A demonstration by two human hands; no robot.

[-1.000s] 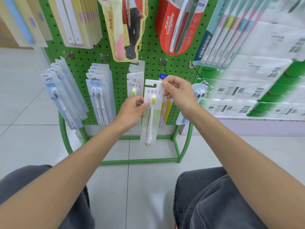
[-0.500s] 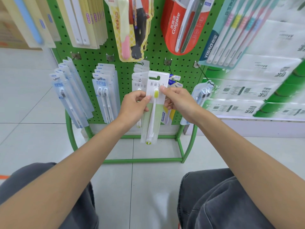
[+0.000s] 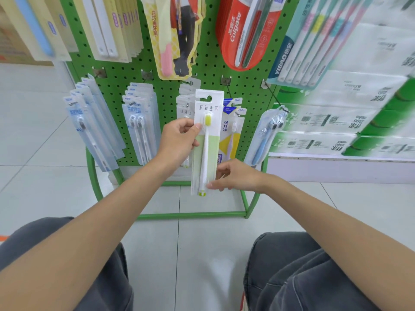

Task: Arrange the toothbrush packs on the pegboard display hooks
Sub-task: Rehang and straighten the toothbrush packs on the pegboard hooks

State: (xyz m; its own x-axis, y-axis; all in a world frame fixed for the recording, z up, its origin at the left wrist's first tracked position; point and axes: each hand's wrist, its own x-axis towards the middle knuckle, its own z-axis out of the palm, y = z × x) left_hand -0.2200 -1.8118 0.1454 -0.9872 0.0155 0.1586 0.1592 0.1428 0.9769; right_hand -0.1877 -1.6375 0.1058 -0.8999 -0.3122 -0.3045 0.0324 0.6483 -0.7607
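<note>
Right hand (image 3: pixel 238 176) dropped from pack (image 3: pixel 207 140) top to its bottom

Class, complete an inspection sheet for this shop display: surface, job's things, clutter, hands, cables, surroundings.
Surface: green pegboard on a green frame, standing on a pale tiled floor.
Job's things: white-and-green toothbrush pack held upright before the board, seemingly not yet hooked; matching packs hang behind it.
Clutter: nothing seen.
Hands: left hand pinches the pack's left edge beside the brush head; right hand pinches its bottom end.
Cables: nothing seen.
Surroundings: red Colgate packs above; stacked tissue packs at right.
</note>
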